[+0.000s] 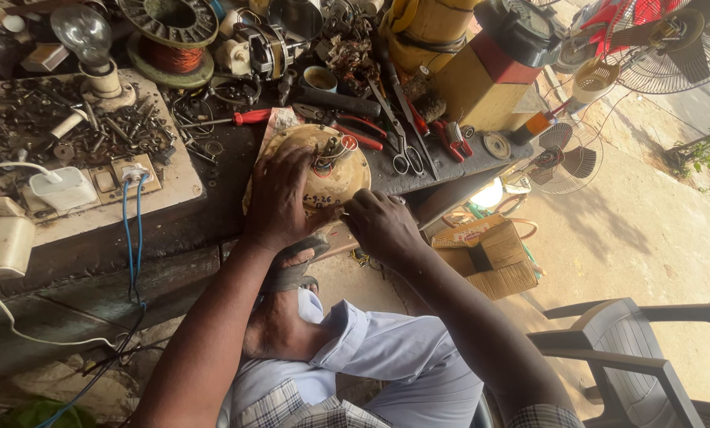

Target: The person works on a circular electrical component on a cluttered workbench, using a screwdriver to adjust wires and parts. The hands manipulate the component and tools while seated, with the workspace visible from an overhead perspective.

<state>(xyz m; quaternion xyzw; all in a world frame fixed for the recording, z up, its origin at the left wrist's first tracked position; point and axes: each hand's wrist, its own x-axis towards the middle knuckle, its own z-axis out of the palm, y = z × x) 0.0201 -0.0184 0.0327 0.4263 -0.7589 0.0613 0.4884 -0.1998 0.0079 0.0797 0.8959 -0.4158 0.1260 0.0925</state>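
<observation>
A round, dirty yellow-cream motor housing (335, 162) lies on the dark workbench (212, 178), with a hub and wires at its centre. My left hand (280, 198) rests spread over its left side, gripping it. My right hand (380, 223) is closed at the housing's lower right rim; I cannot tell whether it holds a small tool. My foot in a sandal is propped below the bench edge.
Red-handled pliers (353, 127), scissors (406, 147), a red screwdriver (240, 117), a copper wire spool (169, 47), a light bulb (85, 36), and a tray of screws (70, 127) crowd the bench. Cardboard boxes (490, 257), fans (656, 40) and a plastic chair (632, 357) stand to the right.
</observation>
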